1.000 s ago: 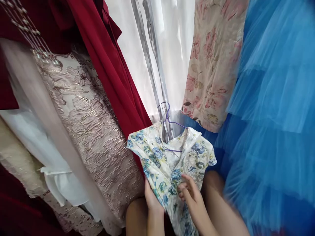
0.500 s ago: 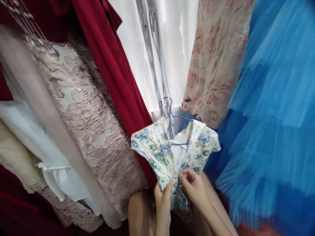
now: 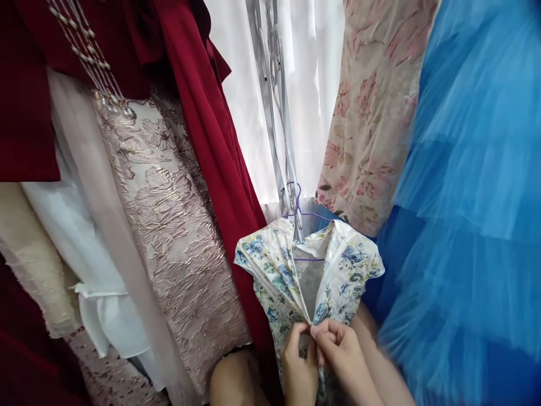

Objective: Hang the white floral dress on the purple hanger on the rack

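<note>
A cap-sleeved white dress with blue flowers (image 3: pixel 274 276) hangs on a purple wire hanger (image 3: pixel 315 215) in front of my knees. Its V-shaped opening narrows down to a point where both my hands meet. My left hand (image 3: pixel 301 361) pinches the cloth at the left of that point, thumb and forefinger closed. On the right, my right hand (image 3: pixel 340 352) is closed with thumb and forefinger together at the tip of the opening. Anything small between the fingertips cannot be made out. My hands hide the lower part of the dress.
Dark red cloth (image 3: pixel 211 141), a pink brocade garment (image 3: pixel 173 225) and white cloth (image 3: pixel 110 316) hang at left. To the right are a pink-flowered garment (image 3: pixel 363 129) and a tiered blue tulle dress (image 3: pixel 477 197). Grey straps (image 3: pixel 269 96) hang before a white curtain (image 3: pixel 313 84).
Both hands have come together at the bottom of the opening; the left hand has moved right and shifted its grip. The opening's edges lie straighter. The whole view has shifted slightly.
</note>
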Demonstrator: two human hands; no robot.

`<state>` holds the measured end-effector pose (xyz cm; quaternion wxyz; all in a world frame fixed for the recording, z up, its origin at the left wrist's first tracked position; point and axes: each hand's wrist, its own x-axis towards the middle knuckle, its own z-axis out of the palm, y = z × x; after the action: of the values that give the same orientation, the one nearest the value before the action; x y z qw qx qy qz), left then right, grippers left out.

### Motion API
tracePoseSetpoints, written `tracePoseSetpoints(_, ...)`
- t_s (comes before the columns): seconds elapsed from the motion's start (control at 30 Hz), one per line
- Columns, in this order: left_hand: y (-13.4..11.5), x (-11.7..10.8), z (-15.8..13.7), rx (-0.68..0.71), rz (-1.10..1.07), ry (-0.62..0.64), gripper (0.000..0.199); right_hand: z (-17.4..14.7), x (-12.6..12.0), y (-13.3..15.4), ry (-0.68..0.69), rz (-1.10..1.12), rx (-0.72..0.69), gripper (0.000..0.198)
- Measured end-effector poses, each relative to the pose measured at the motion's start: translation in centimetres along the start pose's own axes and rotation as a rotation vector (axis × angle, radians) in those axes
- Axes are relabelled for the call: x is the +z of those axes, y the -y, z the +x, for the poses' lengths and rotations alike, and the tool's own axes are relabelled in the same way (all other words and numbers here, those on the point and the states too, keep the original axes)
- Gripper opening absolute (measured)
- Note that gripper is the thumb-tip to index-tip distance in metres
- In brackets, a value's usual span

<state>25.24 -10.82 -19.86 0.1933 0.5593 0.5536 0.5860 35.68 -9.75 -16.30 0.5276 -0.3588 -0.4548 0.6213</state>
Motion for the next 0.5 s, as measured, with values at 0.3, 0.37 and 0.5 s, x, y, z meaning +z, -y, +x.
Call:
tracePoseSetpoints(0.3, -1.2, 0.4, -0.5, 0.104, 0.103, 0.269, 0.014, 7.4, 1.1, 9.4, -0.15, 0.012, -0.233, 0.035)
tracePoseSetpoints(0.37, -1.2, 0.3, -0.3, 0.1, 0.135, 0.317, 0.014, 9.6, 2.0, 11.8, -0.146, 0.018, -0.277, 0.036)
tracePoseSetpoints(0.5, -0.5, 0.3, -0.1, 0.123, 0.223, 0.39, 0.014, 12.0, 3.3, 14.6, -0.145, 0.024, -0.342, 0.035)
